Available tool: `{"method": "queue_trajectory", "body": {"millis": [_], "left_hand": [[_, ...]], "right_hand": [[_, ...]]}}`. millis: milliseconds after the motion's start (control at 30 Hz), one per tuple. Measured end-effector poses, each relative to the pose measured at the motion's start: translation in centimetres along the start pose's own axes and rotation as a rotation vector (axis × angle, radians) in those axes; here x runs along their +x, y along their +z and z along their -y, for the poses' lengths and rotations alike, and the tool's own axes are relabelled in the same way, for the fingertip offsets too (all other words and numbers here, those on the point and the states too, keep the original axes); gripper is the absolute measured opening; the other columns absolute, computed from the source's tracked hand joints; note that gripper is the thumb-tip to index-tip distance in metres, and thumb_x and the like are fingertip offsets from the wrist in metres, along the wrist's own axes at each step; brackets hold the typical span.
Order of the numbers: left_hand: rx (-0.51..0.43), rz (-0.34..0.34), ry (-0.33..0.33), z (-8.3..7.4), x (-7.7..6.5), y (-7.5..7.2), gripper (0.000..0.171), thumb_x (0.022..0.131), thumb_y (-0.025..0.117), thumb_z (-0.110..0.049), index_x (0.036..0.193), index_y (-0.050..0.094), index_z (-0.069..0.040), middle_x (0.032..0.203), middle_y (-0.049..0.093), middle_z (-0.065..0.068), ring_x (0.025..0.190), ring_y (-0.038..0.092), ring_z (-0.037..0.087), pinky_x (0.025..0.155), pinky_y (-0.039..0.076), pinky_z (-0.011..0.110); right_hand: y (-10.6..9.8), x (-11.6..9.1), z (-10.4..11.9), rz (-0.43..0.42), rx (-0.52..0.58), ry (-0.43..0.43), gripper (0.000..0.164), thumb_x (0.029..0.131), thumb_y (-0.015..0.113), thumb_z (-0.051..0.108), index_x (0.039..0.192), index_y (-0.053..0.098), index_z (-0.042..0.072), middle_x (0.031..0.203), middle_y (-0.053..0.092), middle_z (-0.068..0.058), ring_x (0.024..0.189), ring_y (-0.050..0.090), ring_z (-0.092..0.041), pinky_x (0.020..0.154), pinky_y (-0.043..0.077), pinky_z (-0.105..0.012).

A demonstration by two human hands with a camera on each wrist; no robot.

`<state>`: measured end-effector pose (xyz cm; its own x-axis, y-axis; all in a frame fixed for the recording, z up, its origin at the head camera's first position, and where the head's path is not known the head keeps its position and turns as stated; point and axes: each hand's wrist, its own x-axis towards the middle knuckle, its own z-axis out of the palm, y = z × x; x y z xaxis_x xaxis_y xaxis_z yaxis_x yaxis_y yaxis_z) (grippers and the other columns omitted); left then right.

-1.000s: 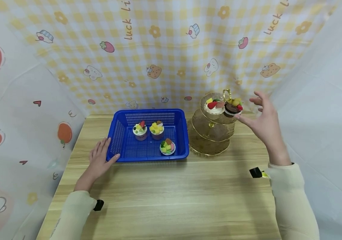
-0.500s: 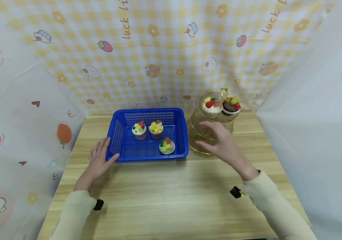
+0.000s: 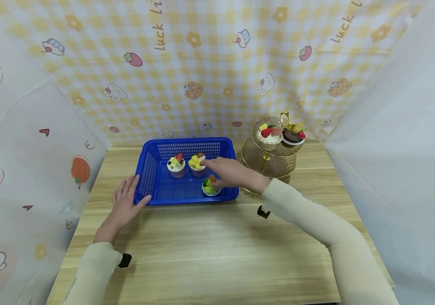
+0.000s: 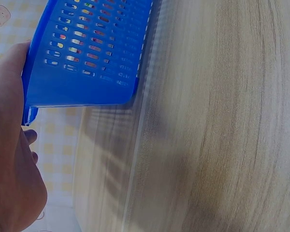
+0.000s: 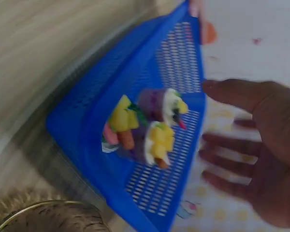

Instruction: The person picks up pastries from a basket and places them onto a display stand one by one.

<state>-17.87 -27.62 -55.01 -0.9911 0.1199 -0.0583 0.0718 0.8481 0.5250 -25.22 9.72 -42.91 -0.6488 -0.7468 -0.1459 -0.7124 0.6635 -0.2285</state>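
A blue plastic basket (image 3: 169, 199) holds several toy desserts. At its left front corner my left hand (image 3: 125, 200) rests with extended fingers along the outside and the thumb at the front rim. My right hand (image 3: 230, 171) is over the basket's right side, holding nothing, thumb and fingers spread apart in the right wrist view. Its fingertips overlap the cup cake with yellow cubes (image 3: 196, 167) in the head view, and the thumb overlaps the small dessert with green and yellow toppings (image 3: 209, 188). A strawberry-topped cup cake (image 3: 177, 167) stands further left.
A gold-rimmed, transparent tiered stand (image 3: 257, 163) is right of the basket, partly behind my right forearm. On its top tier sit a cream cake with strawberry (image 3: 270, 136) and a chocolate cake with fruit (image 3: 292, 137). Patterned curtains (image 3: 221, 63) enclose the wooden table (image 3: 202, 254).
My right hand has left the chocolate cake on the stand's top tier and swung left and down over the basket. My left hand stays at the basket's corner.
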Motion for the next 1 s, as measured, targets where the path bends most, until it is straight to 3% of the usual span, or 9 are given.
{"method": "queue_trajectory", "body": {"millis": [67,167,300,400,567,667,767,867,1000], "left_hand": [[-0.002,0.000,0.001,0.0,0.0,0.0,0.090,0.098,0.049,-0.056,0.161,-0.004,-0.018,0.167,-0.001,0.022,0.153,-0.009,0.046,0.111,-0.003,0.076],[-0.003,-0.003,0.000,0.0,0.0,-0.1,0.090,0.098,0.049,-0.055,0.161,-0.004,-0.018,0.167,0.000,0.023,0.153,-0.009,0.046,0.111,-0.003,0.076],[0.005,-0.012,-0.002,0.2,0.0,-0.1,0.090,0.098,0.049,-0.056,0.161,-0.003,-0.019,0.166,0.001,0.023,0.153,-0.008,0.046,0.111,-0.002,0.076],[0.008,-0.013,0.001,0.3,0.0,0.1,0.090,0.098,0.049,-0.056,0.161,-0.003,-0.018,0.166,0.001,0.023,0.153,-0.008,0.046,0.111,-0.001,0.076],[-0.002,-0.013,0.005,0.1,0.1,0.2,0.090,0.098,0.049,-0.055,0.161,-0.003,-0.018,0.167,0.000,0.023,0.153,-0.008,0.046,0.111,-0.002,0.076],[-0.013,-0.008,0.009,0.0,0.2,0.1,0.090,0.098,0.049,-0.055,0.161,-0.003,-0.017,0.166,0.000,0.023,0.153,-0.009,0.046,0.111,-0.003,0.075],[-0.018,-0.007,0.010,-0.1,0.2,0.1,0.090,0.098,0.049,-0.054,0.161,-0.003,-0.017,0.166,0.000,0.023,0.152,-0.009,0.046,0.111,-0.003,0.076],[-0.016,-0.014,0.008,-0.1,0.2,0.0,0.089,0.098,0.049,-0.054,0.161,-0.003,-0.017,0.167,-0.001,0.023,0.152,-0.008,0.047,0.110,-0.002,0.076],[-0.021,-0.023,0.010,-0.1,0.2,0.1,0.089,0.098,0.050,-0.053,0.161,-0.002,-0.017,0.166,0.000,0.023,0.152,-0.007,0.047,0.110,-0.001,0.076]], "right_hand": [[0.1,1.3,0.0,0.075,0.043,0.091,0.069,0.089,0.072,0.036,0.147,0.042,0.012,0.105,0.071,-0.002,0.089,0.065,-0.018,0.073,0.053,-0.035],[0.2,3.1,0.0,0.185,0.084,0.206,0.057,0.090,0.070,0.037,0.137,0.051,0.011,0.091,0.070,-0.001,0.077,0.061,-0.015,0.069,0.048,-0.032],[0.0,4.9,0.0,0.302,0.060,0.269,0.034,0.089,0.071,0.037,0.109,0.066,0.009,0.078,0.062,0.002,0.070,0.052,-0.013,0.065,0.042,-0.029],[-0.1,5.8,0.0,0.390,0.057,0.310,0.030,0.088,0.072,0.037,0.097,0.070,0.009,0.076,0.059,0.002,0.067,0.049,-0.014,0.064,0.041,-0.030],[-0.3,7.2,-0.4,0.534,0.093,0.393,0.037,0.089,0.069,0.041,0.102,0.076,0.007,0.102,0.072,-0.006,0.085,0.059,-0.017,0.081,0.048,-0.032],[-0.5,7.9,-0.8,0.589,0.106,0.453,0.044,0.088,0.069,0.047,0.112,0.075,0.011,0.130,0.066,-0.005,0.111,0.060,-0.019,0.101,0.048,-0.035],[-0.6,8.4,-1.2,0.587,0.114,0.502,0.056,0.085,0.072,0.051,0.128,0.066,0.014,0.148,0.053,-0.003,0.131,0.053,-0.019,0.111,0.044,-0.039],[-0.5,8.7,-1.4,0.557,0.124,0.521,0.067,0.084,0.072,0.052,0.139,0.058,0.017,0.154,0.047,-0.002,0.136,0.050,-0.020,0.112,0.044,-0.040],[-0.1,8.8,-1.3,0.543,0.159,0.525,0.064,0.085,0.072,0.052,0.135,0.061,0.014,0.150,0.052,-0.004,0.133,0.053,-0.020,0.110,0.045,-0.040]]}}
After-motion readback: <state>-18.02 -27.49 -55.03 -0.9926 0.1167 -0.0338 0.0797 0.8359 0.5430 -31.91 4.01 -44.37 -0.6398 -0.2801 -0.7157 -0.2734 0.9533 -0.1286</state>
